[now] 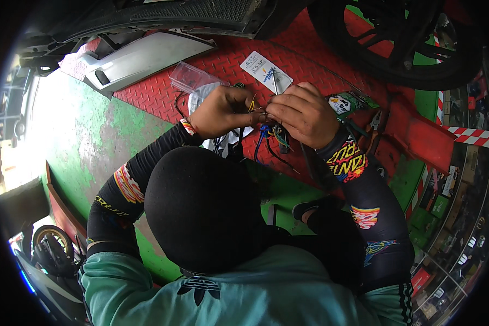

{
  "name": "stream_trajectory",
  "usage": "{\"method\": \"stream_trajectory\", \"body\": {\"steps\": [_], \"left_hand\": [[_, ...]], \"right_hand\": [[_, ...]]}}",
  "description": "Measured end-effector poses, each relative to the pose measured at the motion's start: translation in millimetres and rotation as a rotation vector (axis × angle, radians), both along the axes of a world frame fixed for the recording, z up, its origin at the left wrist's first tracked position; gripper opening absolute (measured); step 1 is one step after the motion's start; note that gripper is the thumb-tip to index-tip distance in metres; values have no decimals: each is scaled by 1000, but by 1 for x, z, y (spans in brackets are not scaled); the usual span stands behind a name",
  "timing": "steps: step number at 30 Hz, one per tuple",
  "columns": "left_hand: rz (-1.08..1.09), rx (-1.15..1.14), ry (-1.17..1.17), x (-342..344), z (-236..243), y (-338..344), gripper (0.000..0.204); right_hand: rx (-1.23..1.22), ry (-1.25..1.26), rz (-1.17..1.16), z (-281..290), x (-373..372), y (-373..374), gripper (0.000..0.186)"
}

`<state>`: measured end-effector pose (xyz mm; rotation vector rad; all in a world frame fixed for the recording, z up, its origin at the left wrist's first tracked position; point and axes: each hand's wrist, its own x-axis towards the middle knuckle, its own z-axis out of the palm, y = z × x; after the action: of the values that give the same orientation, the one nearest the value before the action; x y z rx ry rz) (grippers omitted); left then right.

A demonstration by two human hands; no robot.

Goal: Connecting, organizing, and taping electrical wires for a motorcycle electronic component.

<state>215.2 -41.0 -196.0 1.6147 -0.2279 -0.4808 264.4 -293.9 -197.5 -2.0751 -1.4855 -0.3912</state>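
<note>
Over a red tread-plate platform [228, 64], my left hand [220, 112] is closed, thumb and forefinger pinching thin wires. A yellow wire [252, 102] loops up beside its fingertips. My right hand [304, 115] meets it from the right, its fingers also closed on the thin wires. A slim silvery shape [276, 82] rises by the right fingers; I cannot tell whether that hand holds it. Below the fingertips hangs a bundle of blue, green and black wires [267, 132]. Both forearms wear black patterned sleeves. The exact join between the fingers is hidden.
A white printed card [255, 66] and a clear plastic case [193, 77] lie beyond my hands. Pliers [375, 122] and a green packet [358, 100] are at the right. A silver-grey body panel [146, 61] lies far left, a motorcycle wheel [331, 32] far right.
</note>
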Motion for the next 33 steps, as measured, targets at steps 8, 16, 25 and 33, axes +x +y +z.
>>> {"method": "stream_trajectory", "body": {"steps": [8,16,25,33], "left_hand": [[5,131,-97,1,1,1,15],[-54,253,-421,5,-4,4,10],[-122,233,-638,7,1,2,10],[-118,179,-485,6,-2,6,11]], "right_hand": [[23,187,-17,7,-6,6,10],[-3,1115,-186,17,-12,17,15],[172,2447,-191,8,-3,4,26],[23,1483,-341,13,-14,-9,23]]}}
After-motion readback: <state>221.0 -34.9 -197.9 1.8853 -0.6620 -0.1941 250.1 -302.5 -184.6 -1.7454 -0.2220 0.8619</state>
